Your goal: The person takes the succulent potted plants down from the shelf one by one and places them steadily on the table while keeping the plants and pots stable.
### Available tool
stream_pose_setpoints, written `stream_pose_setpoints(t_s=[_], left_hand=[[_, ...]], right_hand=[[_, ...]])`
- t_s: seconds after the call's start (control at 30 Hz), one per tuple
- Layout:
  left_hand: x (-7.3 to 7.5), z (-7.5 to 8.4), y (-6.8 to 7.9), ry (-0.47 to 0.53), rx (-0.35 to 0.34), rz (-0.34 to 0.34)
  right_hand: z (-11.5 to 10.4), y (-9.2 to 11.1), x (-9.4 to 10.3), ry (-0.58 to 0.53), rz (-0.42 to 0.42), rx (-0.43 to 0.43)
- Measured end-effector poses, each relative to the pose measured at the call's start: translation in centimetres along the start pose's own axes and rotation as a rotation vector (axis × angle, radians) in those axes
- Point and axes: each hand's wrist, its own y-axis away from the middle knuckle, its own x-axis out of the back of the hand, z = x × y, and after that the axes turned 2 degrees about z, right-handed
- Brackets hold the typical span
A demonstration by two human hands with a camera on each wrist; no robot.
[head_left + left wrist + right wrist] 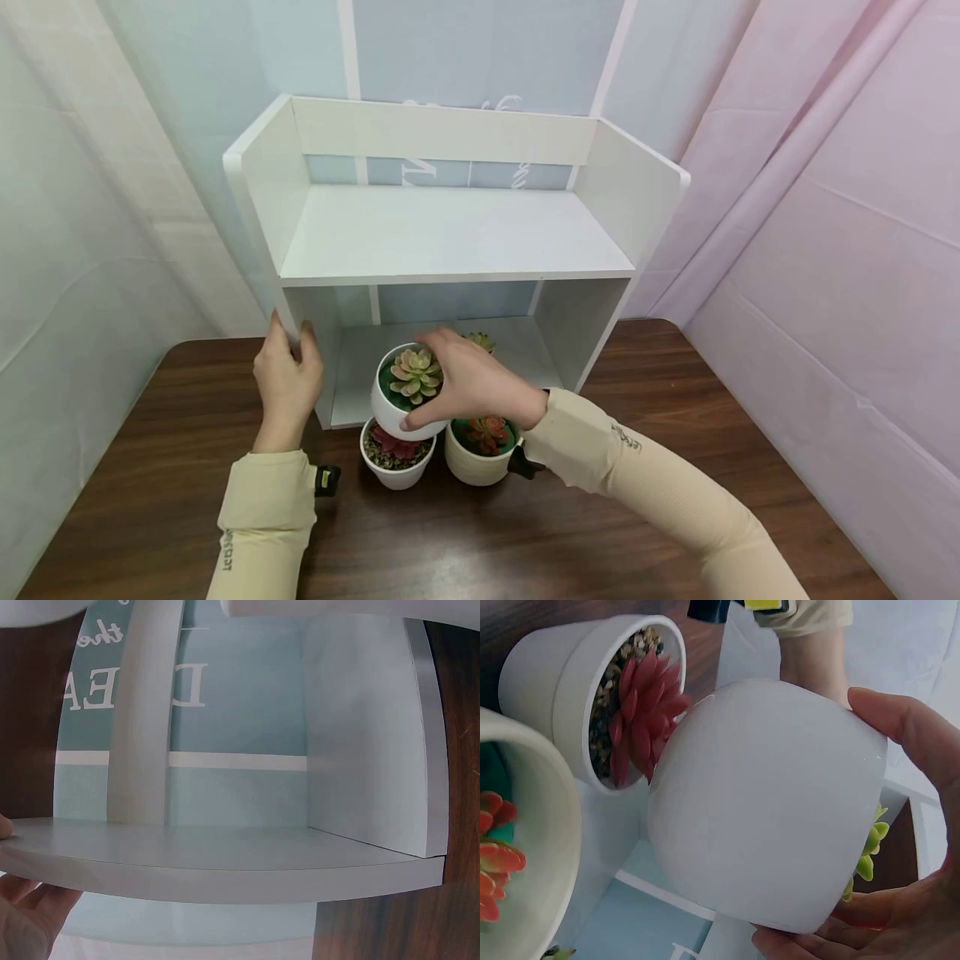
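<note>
My right hand [480, 379] holds a rounded white pot [390, 414] with a green succulent [415, 375], thumb and fingers spread around its rim. In the right wrist view the pot's smooth wall [765, 802] fills the middle. At the left, my left hand [288, 379] grips the side panel of a white two-tier shelf [457, 237], thumb on the inner face. The left wrist view shows fingers [52, 906] at that panel. Below the held pot stand a small white pot with a dark red succulent [396, 477] and a cream pot with an orange-red succulent [477, 468].
Another succulent [480, 341] shows behind my right hand, its pot hidden. The shelf stands on a dark wooden table [450, 550], its lower compartment facing me. Pale curtains [840, 250] hang at both sides, and a blue-grey printed backdrop [480, 50] rises behind.
</note>
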Motion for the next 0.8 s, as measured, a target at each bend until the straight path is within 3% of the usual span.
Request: stream_pose_setpoints(t_s=[0.8], left_hand=[[0.0, -0.1, 0.1, 0.0, 0.011, -0.002]], right_hand=[[0.3, 4.9, -0.9, -0.006, 0.042, 0.105]])
